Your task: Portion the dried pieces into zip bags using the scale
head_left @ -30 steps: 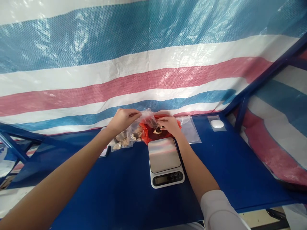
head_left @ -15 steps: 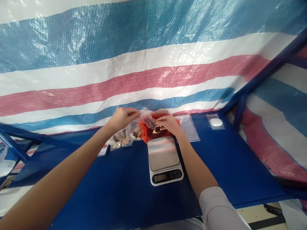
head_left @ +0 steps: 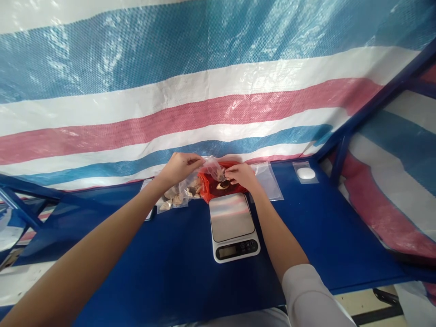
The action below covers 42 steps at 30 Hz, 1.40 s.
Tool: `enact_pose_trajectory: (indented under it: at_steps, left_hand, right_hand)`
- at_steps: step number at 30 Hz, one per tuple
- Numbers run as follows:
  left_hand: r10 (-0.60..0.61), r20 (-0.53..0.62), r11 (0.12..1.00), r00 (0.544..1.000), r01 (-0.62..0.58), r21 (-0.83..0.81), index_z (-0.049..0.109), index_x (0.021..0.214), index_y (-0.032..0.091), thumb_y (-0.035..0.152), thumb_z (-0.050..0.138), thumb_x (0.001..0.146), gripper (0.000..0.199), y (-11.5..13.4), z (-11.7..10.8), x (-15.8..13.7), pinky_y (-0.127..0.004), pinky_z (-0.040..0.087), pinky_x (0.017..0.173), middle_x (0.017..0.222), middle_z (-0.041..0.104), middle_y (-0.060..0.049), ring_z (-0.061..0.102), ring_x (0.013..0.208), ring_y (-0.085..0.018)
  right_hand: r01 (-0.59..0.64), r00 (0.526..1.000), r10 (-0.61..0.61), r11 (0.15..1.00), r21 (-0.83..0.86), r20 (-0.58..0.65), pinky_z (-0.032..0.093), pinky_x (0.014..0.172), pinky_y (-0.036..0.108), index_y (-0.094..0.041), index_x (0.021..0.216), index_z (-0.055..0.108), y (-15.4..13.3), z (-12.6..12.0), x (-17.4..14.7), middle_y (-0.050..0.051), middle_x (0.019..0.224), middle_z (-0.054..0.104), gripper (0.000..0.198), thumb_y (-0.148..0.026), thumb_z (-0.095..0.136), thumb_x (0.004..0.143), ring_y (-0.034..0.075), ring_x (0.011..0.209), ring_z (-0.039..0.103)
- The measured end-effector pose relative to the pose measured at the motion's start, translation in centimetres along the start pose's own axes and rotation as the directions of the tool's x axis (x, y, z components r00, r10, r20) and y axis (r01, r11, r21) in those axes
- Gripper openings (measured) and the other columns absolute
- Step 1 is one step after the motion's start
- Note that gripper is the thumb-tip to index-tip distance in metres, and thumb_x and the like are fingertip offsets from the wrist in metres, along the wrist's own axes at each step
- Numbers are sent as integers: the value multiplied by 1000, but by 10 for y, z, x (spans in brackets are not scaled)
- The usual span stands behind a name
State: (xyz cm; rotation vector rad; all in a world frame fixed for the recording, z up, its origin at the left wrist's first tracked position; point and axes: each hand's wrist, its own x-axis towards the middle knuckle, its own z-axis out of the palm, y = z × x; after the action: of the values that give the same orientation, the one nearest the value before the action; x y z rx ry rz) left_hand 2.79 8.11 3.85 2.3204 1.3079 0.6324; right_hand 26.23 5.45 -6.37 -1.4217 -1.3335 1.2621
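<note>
My left hand (head_left: 180,169) pinches the upper edge of a clear plastic bag (head_left: 211,164), tilted above an open red plastic bag (head_left: 206,188). My right hand (head_left: 241,175) is closed at the clear bag's lower right end, its fingertips on a dried brown-and-cream piece, partly hidden by the fingers. More such dried pieces (head_left: 223,185) lie in the red bag. To the left, clear bags of similar pieces (head_left: 174,199) lie below my left hand. The white kitchen scale (head_left: 233,220) stands in front of the red bag with its metal plate bare.
Flat clear bags (head_left: 270,181) lie right of my right hand. Farther right, a white oval object (head_left: 306,173) sits on a small clear bag. A phone-like flat object (head_left: 150,215) lies partly under my left forearm. Striped sheeting (head_left: 211,109) hangs behind the blue table (head_left: 170,272).
My left hand has shifted slightly right with the clear bag's edge. My right hand has moved slightly right, fingers still at the bag. More of the phone-like object shows by my left forearm.
</note>
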Motion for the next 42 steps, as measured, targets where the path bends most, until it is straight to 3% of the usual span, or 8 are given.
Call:
enact_pose_trajectory:
  at_steps: [9, 14, 22, 36, 42]
  left_hand:
    - [-115, 6, 993, 993, 114, 26, 78, 83, 21, 52, 60, 86, 36, 5, -17, -3, -30, 49, 67, 81, 78, -5, 69, 74, -21]
    - [-69, 11, 997, 998, 69, 21, 78, 88, 21, 53, 62, 85, 35, 4, -12, -3, -30, 49, 68, 83, 78, -5, 68, 75, -21]
    - [-41, -12, 999, 999, 41, -19, 76, 84, 20, 47, 60, 88, 32, 3, -11, -6, -30, 52, 68, 78, 77, -5, 71, 73, -20]
    - [-79, -17, 997, 997, 79, -5, 76, 81, 22, 55, 60, 87, 37, 8, -19, -13, -28, 51, 66, 75, 77, -4, 69, 70, -20]
    - [-123, 74, 990, 990, 117, 83, 79, 101, 24, 52, 70, 79, 36, -8, -22, -17, -30, 53, 68, 85, 79, -5, 72, 77, -23]
  right_hand:
    - [-78, 991, 55, 979, 190, 120, 64, 66, 25, -17, 74, 77, -6, 8, -4, 4, 74, 76, 11, -28, 77, 75, 17, 73, 74]
    - [-94, 984, 56, 971, 221, 169, 65, 69, 29, -17, 74, 77, -5, 11, -4, 6, 78, 77, 13, -30, 80, 74, 19, 75, 75]
    - [-88, 995, 75, 966, 243, 63, 65, 68, 26, -17, 78, 79, -3, 7, -6, 6, 74, 77, 14, -30, 80, 74, 17, 75, 74]
    - [-81, 992, 44, 944, 320, 120, 65, 71, 29, -15, 80, 79, -5, 13, -9, 6, 77, 76, 16, -31, 78, 75, 18, 78, 74]
    - [-112, 993, 91, 914, 389, 70, 62, 67, 24, -15, 79, 78, -1, 10, -5, 5, 75, 76, 15, -29, 79, 74, 16, 75, 74]
